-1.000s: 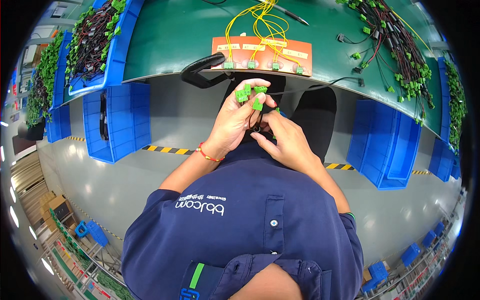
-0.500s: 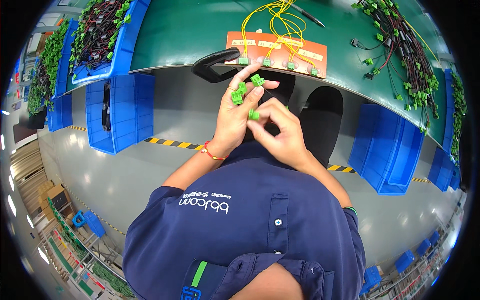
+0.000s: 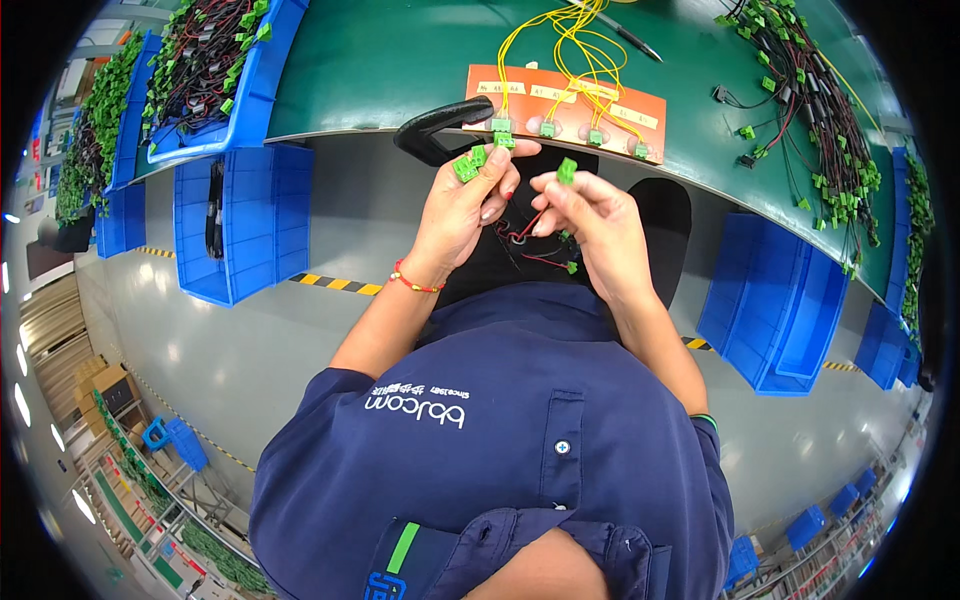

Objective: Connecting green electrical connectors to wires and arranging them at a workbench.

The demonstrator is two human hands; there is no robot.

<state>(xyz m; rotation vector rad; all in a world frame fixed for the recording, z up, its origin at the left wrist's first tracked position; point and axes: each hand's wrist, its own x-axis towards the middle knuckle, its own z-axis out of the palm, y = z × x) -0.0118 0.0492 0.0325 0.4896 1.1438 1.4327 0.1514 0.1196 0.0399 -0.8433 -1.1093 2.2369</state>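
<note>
My left hand (image 3: 465, 205) is closed on several green terminal connectors (image 3: 467, 167) at the front edge of the table. One green connector (image 3: 505, 141) at its fingertips meets the leftmost small green socket (image 3: 501, 125) on an orange board (image 3: 575, 107); whether it is plugged in I cannot tell. To the right, my right hand (image 3: 600, 215) pinches another green connector (image 3: 567, 171), held upright between thumb and fingers. Thin red and black wires (image 3: 520, 238) hang below and between my hands, with a further green connector (image 3: 572, 267) at a loose end.
Yellow wires (image 3: 570, 50) run from the board's sockets over the green table (image 3: 380, 70). A black clamp-like handle (image 3: 440, 130) juts over the edge beside the board. A pen (image 3: 630, 38) and a wire-harness bundle (image 3: 810, 110) lie farther back. Blue bins (image 3: 240, 225) stand left and right (image 3: 770, 300).
My hands have moved apart. The left has brought a connector up to the leftmost socket; the right has shifted right and forward with its connector. Hanging wires now show between them.
</note>
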